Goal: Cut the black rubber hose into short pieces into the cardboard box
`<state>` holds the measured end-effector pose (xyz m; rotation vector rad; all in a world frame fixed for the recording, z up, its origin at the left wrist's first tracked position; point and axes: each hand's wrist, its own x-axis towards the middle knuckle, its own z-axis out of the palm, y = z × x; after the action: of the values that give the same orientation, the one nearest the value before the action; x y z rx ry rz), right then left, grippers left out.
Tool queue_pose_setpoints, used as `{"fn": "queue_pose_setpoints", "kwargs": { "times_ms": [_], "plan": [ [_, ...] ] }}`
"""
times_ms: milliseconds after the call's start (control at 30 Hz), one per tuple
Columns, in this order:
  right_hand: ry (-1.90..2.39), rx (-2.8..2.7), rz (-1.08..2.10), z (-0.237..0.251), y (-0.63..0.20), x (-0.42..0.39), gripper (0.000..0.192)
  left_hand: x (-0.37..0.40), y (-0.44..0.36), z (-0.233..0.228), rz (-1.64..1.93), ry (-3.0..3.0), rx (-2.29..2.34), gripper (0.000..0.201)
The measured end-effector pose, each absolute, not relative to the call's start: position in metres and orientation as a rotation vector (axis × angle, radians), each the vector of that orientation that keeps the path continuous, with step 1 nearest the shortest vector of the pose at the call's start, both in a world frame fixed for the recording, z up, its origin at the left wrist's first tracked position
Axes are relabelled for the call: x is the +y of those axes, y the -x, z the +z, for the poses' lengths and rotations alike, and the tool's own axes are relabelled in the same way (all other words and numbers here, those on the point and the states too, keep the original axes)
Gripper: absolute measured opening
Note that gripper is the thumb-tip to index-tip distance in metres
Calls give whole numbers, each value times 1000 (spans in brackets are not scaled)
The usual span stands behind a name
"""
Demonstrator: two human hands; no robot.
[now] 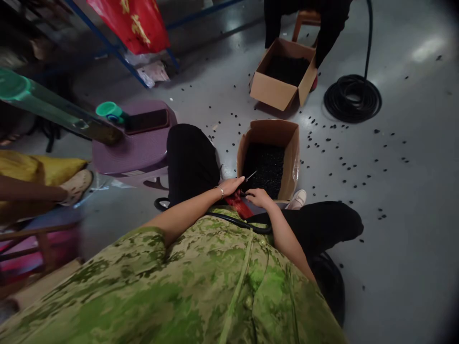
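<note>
My left hand (231,185) is closed over the near edge of an open cardboard box (292,143), its fingers pointing right. A thin, pointed metal blade (251,175) sticks out by its fingertips; the rest of that tool is hidden. Close beside it, my right hand (258,197) has its fingers curled around the end of a black tube, only a little of which shows. A length of black tube (233,220) lies across my lap. Under my hands is a piece of red material (241,205). Many small black pieces (265,165) fill the box's bottom.
Another cardboard box (274,95) with black pieces stands ahead, before a seated person's legs (328,28). Coiled black tube (353,98) lies on the floor to the right, among scattered black pieces. At left, a purple stool (143,148) bears a phone (148,121) and a green-lidded bottle (60,102).
</note>
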<state>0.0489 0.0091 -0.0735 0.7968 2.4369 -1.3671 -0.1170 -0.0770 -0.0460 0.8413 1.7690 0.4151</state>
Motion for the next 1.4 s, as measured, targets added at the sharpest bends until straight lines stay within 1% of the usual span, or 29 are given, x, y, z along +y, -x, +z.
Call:
{"fn": "queue_pose_setpoints", "kwargs": {
  "times_ms": [67,200,267,367,533,733,900,1000,1067,1133,1267,1400],
  "plan": [
    [-825,2489,-1275,-72,-47,7,23,-77,117,-46,416,-885,1778,75],
    [-779,2547,-1301,-67,-47,2,24,-74,119,-44,309,-1008,1871,80],
    [-737,2567,-1236,-63,-46,0,24,-71,120,-43,236,-1084,1915,77],
    [-824,2624,-1126,-59,-46,6,23,-69,121,-42,195,-1130,1930,72],
    [-1126,2631,-1098,-59,-54,31,20,-69,120,-40,231,-1041,1808,75],
    [-1124,2577,-1098,-64,-56,30,22,-67,118,-39,248,-974,1797,66],
    [-1236,2570,-1048,-62,-59,32,22,-64,113,-36,120,-919,1901,62],
    [-1268,2556,-1068,-63,-63,30,21,-67,107,-39,69,-1020,1997,58],
    [-1278,2558,-1086,-67,-67,27,20,-71,104,-42,92,-1070,2050,55],
    [-1318,2564,-1114,-73,-72,22,20,-73,103,-45,144,-1029,2049,57],
    [-1556,2486,-1293,-88,-80,18,21,-75,103,-45,204,-958,1999,60],
    [-1723,2353,-1448,-98,-78,23,28,-76,100,-42,123,-1141,2092,51]
  ]
}}
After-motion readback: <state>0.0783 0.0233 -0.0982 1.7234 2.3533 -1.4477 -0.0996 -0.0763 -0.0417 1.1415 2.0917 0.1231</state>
